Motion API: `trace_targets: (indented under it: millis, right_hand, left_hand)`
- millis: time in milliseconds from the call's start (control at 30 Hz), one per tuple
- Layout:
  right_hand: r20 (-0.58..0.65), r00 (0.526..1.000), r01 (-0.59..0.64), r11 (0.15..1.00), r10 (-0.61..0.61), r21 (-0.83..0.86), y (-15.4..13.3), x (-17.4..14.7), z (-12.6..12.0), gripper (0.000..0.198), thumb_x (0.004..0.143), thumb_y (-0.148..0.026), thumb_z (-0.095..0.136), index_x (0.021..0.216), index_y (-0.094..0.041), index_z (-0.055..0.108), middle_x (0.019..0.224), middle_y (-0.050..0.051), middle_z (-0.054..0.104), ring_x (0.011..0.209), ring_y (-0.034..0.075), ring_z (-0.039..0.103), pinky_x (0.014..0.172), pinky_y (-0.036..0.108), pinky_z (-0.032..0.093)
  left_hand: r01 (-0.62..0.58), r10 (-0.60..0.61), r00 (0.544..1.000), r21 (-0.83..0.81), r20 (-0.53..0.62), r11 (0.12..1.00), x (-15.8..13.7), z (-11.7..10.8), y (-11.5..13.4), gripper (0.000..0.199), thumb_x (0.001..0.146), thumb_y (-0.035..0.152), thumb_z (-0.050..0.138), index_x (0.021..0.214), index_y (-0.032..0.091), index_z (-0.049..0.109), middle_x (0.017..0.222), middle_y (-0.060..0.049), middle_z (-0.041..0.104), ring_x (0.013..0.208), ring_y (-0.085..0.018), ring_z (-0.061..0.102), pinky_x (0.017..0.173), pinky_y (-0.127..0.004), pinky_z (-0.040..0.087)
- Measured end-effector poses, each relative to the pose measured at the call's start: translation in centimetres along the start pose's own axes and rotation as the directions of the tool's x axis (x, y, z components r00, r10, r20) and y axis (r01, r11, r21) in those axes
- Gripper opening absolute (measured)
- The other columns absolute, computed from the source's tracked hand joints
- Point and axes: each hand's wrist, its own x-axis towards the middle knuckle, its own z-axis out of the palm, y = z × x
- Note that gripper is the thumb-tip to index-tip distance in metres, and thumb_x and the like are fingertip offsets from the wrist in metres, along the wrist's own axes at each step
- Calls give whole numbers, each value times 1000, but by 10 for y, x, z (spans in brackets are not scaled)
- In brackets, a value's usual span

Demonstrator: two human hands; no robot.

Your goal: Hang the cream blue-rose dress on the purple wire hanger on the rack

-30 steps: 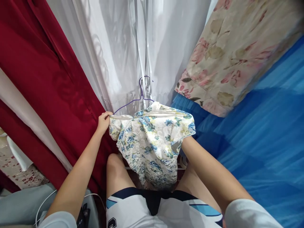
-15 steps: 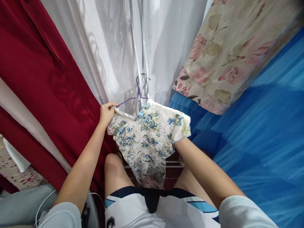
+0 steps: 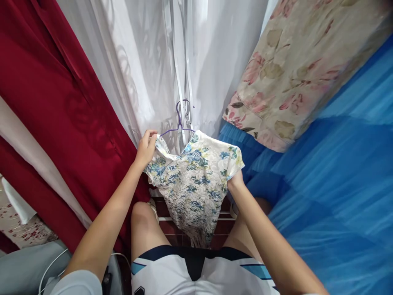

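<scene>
A short-sleeved white blouse (image 3: 196, 184) with blue and yellow-green floral print is on a purple hanger (image 3: 179, 125), held up in front of my knees. My left hand (image 3: 147, 146) is closed on its left shoulder, by the neckline and the end of the hanger. At the other side, my right hand (image 3: 235, 180) is partly inside the right sleeve opening, and the sleeve hides its fingers. The hanger's hook stands upright against white straps (image 3: 175, 69).
White drapes (image 3: 227, 45) hang straight ahead, with red fabric (image 3: 70, 110) to the left. Floral cloth (image 3: 276, 82) and blue tulle (image 3: 331, 196) hang on the right. A grey padded item (image 3: 24, 268) with a white cord sits at lower left. A white bar (image 3: 167, 218) runs low between my legs.
My right hand has drawn partly back out of the sleeve, so its back now shows. My left hand has shifted slightly right along the shoulder, and the blouse's left side has come inward.
</scene>
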Motion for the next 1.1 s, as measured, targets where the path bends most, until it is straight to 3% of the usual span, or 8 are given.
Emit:
trace_targets:
  millis: [167,233,300,367,433,600,767,1100]
  right_hand:
    - [-266,964,42,997,-22,67,21,-62,-14,20,92,-36,51,81,-20,54,73,-3,50,62,11,48,57,23,40]
    - [-160,985,68,996,-58,62,18,-91,-3,17,88,-35,56,78,-21,55,74,-2,51,69,14,49,63,25,41]
    - [86,994,62,997,-66,42,10,-110,13,13,86,-33,60,83,-21,58,79,0,54,76,16,52,70,27,42]
    - [304,952,48,999,-47,4,2,-118,28,12,87,-32,60,91,-21,60,85,1,57,80,18,52,73,29,42]
    - [398,917,51,998,-29,-45,-1,-118,35,12,88,-32,59,94,-22,60,88,2,58,80,18,52,74,30,41]
    - [451,892,57,990,9,-132,14,-121,18,15,91,-34,56,87,-21,62,82,2,58,78,19,51,74,31,39]
    - [467,877,-44,986,116,-163,39,-141,-13,18,90,-36,56,84,-20,61,77,2,55,74,19,49,69,30,37]
    - [508,842,-113,979,184,-167,37,-149,-21,20,90,-37,57,83,-20,62,71,0,53,68,18,50,66,29,38]
  left_hand:
    - [-99,102,995,141,-13,985,-20,-3,12,23,91,33,56,107,19,64,110,-7,67,106,-22,61,93,-30,44]
    - [-76,78,997,153,-12,985,-20,-6,21,23,92,34,55,105,19,66,106,-6,69,101,-21,63,88,-29,45]
    - [-33,32,999,155,13,987,-19,-12,30,24,93,36,53,101,19,68,98,-3,71,90,-19,64,81,-27,45]
    - [-2,-9,998,167,62,986,-16,-21,38,25,92,38,53,96,19,69,89,-2,71,81,-18,63,74,-26,44]
    - [10,-27,996,194,88,981,-12,-29,47,26,92,39,53,91,18,70,82,-1,69,75,-17,60,68,-26,41]
    - [-13,4,1000,325,29,946,1,-52,58,28,92,40,53,93,18,70,77,-2,66,68,-17,55,62,-26,35]
    - [1,-2,1000,399,3,917,-5,-75,44,29,93,42,49,93,20,68,71,-1,61,62,-15,50,62,-24,34]
    - [103,-73,987,214,-145,971,-10,-67,28,33,90,45,55,77,17,66,63,1,55,58,-13,44,54,-23,33]
